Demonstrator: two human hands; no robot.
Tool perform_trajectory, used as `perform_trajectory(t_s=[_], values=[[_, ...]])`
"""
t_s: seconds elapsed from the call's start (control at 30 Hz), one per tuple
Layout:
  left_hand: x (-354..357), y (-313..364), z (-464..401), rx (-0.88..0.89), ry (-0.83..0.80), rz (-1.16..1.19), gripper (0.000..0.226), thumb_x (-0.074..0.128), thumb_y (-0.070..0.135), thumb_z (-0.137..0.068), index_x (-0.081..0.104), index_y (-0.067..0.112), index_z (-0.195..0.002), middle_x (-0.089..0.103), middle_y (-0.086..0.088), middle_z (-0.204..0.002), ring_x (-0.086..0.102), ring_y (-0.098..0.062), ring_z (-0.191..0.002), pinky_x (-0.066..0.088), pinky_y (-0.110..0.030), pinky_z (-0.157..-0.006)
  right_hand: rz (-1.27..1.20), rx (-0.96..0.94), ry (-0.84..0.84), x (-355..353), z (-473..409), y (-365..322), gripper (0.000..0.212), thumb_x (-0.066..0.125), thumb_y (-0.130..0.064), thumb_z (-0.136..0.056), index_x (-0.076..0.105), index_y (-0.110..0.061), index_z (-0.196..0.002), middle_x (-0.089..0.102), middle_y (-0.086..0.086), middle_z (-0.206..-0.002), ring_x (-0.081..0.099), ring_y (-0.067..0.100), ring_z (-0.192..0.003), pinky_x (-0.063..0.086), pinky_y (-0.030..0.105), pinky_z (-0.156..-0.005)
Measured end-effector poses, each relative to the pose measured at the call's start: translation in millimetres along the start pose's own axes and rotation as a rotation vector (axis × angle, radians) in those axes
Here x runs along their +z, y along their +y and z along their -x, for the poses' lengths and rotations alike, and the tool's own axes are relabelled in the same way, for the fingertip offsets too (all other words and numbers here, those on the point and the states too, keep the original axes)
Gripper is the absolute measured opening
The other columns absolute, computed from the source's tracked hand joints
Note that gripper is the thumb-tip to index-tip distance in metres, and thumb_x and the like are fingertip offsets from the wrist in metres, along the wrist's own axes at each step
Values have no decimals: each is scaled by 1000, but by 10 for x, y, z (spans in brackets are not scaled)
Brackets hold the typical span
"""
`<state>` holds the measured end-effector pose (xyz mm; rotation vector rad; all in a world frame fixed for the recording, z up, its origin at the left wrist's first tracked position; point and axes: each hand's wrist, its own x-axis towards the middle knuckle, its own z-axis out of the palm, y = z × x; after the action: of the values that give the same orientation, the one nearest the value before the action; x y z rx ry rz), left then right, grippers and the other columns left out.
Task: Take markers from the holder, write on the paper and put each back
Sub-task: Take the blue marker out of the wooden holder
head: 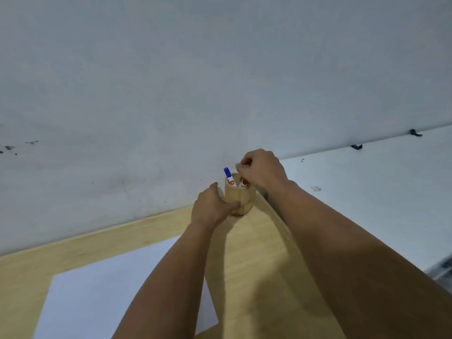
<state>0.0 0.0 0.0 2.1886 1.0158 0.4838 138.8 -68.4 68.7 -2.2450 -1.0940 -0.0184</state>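
Observation:
A round wooden holder (241, 198) stands at the far corner of the table, against the wall. A marker with a blue cap (229, 176) sticks up from its left side. My left hand (214, 207) wraps around the holder's left wall and base. Above the rim, my right hand (263, 171) pinches a second, white-bodied marker (242, 182) with a red label that still sits inside the holder; its cap is hidden by my fingers. A white sheet of paper (102, 294) lies flat on the table to the near left, partly under my left forearm.
The light wooden table (247, 265) ends at a grey wall (195, 94) behind the holder. To the right, past the table's edge, a second pale surface (367, 192) carries small black clips (355, 146).

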Motion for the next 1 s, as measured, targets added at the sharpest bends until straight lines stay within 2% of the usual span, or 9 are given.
perform_trajectory(t_s=[0.13, 0.23, 0.3, 0.43, 0.7, 0.8, 0.87, 0.93, 1.0], values=[[128, -29, -80, -6, -2, 79, 81, 87, 55, -70, 57, 14, -134, 69, -2, -123, 65, -24, -113, 49, -32, -83, 106, 25, -94, 65, -50, -72, 37, 76, -52, -90, 82, -22, -111, 79, -3, -115, 73, 23, -107, 56, 34, -85], [236, -57, -131, 6, 16, 105, 80, 87, 63, -65, 59, 24, -129, 73, 6, -116, 69, -19, -107, 56, -35, -84, 150, 17, -154, 93, -69, -97, 43, 80, -45, -86, 78, -23, -123, 75, -2, -127, 71, 25, -116, 57, 35, -90], [274, -76, -155, 12, 37, 109, 76, 85, 62, -68, 59, 26, -129, 73, 7, -115, 70, -20, -104, 58, -36, -83, 160, 32, -173, 119, -61, -100, 38, 81, -39, -85, 80, -22, -119, 76, -1, -123, 73, 26, -111, 60, 38, -91], [288, -100, -189, 13, 61, 62, 74, 85, 61, -71, 59, 22, -129, 73, 4, -112, 70, -21, -98, 59, -39, -81, 147, 43, -182, 240, -63, -55, 19, 79, -34, -89, 85, -19, -100, 81, 2, -102, 76, 27, -95, 59, 35, -78], [247, -77, -202, 7, 7, 64, 80, 87, 61, -68, 56, 20, -129, 72, 0, -115, 69, -22, -100, 59, -42, -83, 15, 47, -8, 114, -11, -159, 19, 73, -32, -96, 84, -17, -101, 80, 0, -96, 72, 25, -88, 48, 30, -71], [88, -51, -166, 7, -36, 21, 88, 87, 56, -70, 51, 18, -140, 68, -3, -127, 65, -26, -114, 53, -37, -86, -106, 42, 122, -212, -42, -360, 18, 75, -35, -94, 81, -18, -96, 77, -3, -91, 70, 20, -83, 49, 30, -72], [-97, -38, -106, 9, -34, -48, 90, 81, 57, -76, 44, 19, -149, 63, -4, -138, 60, -28, -125, 51, -39, -94, -212, 21, 193, -447, -50, -532, 14, 75, -34, -91, 75, -20, -90, 74, -5, -84, 70, 19, -79, 50, 30, -70], [-350, -27, -18, 8, 25, -106, 77, 70, 60, -86, 46, 23, -150, 64, -3, -139, 59, -28, -127, 50, -42, -100, -347, -2, 243, -621, -43, -700, 11, 76, -31, -90, 72, -20, -87, 75, -4, -82, 72, 21, -79, 56, 33, -74], [-667, -5, 104, 17, 103, -99, 59, 57, 60, -95, 56, 24, -141, 69, 0, -130, 62, -26, -122, 49, -40, -98, -483, -21, 244, -688, -6, -850, 10, 75, -28, -90, 71, -19, -85, 79, 0, -84, 77, 22, -80, 61, 37, -80]])
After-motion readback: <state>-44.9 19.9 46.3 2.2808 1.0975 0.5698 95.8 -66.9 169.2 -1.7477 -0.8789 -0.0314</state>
